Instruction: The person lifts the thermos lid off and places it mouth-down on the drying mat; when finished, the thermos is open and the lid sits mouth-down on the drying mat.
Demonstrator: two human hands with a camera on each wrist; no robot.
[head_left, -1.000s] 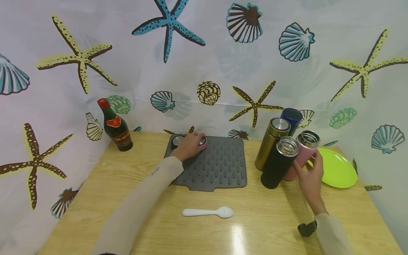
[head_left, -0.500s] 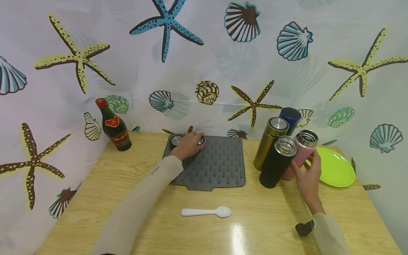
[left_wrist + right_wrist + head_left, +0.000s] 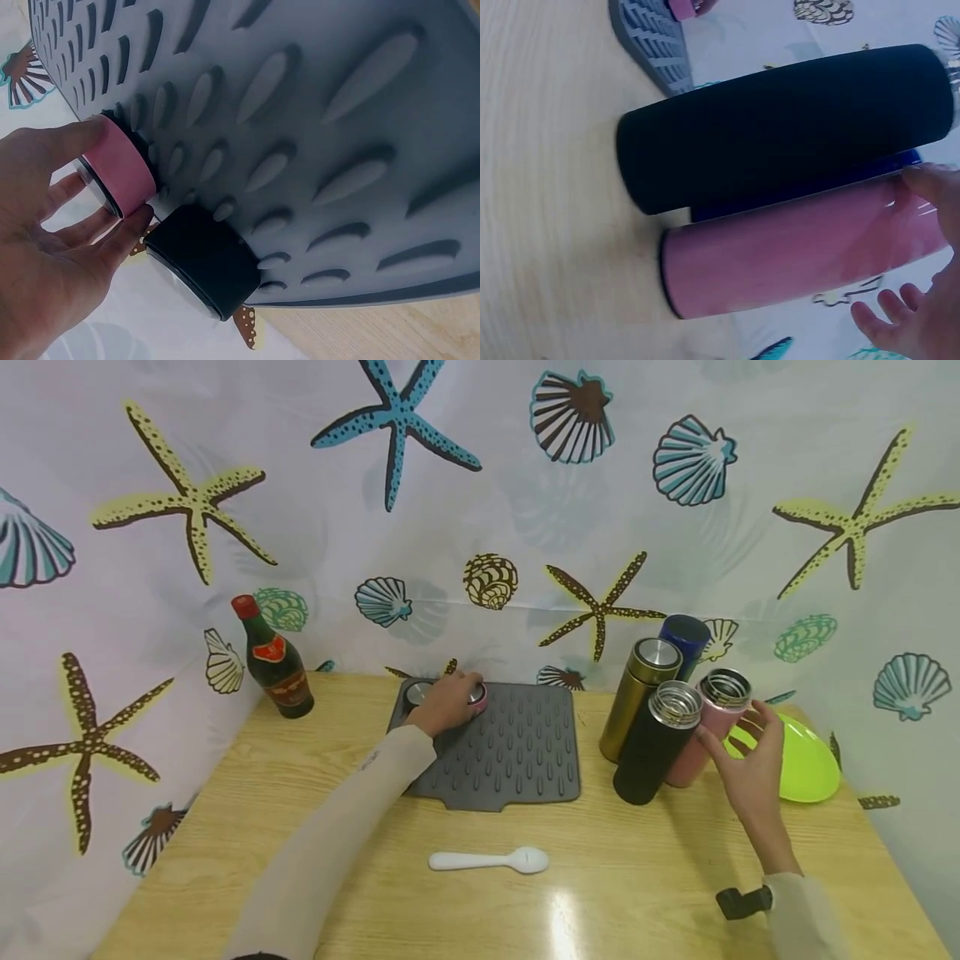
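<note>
My left hand (image 3: 444, 703) reaches over the back left of a ribbed grey mat (image 3: 517, 752). In the left wrist view its thumb and fingers grip a pink bottle lid (image 3: 124, 166), which rests on the mat. A black lid (image 3: 202, 259) stands right beside it. On the right, my right hand (image 3: 756, 768) is beside an upright, lidless pink thermos flask (image 3: 795, 259). Its thumb lies at the flask's upper part while the other fingers are spread away from the side. A lidless black flask (image 3: 647, 760) stands close against the pink one.
Behind the black flask stand a gold flask (image 3: 624, 714) and a blue flask (image 3: 686, 633), both capped. A lime green plate (image 3: 813, 764) lies at the right. A white spoon (image 3: 487, 860) lies in front of the mat. A dark green bottle (image 3: 276, 668) stands at the back left.
My right hand has loosened from the pink flask and drawn back to the right, its fingers now spread. My left hand has stayed on the pink lid.
</note>
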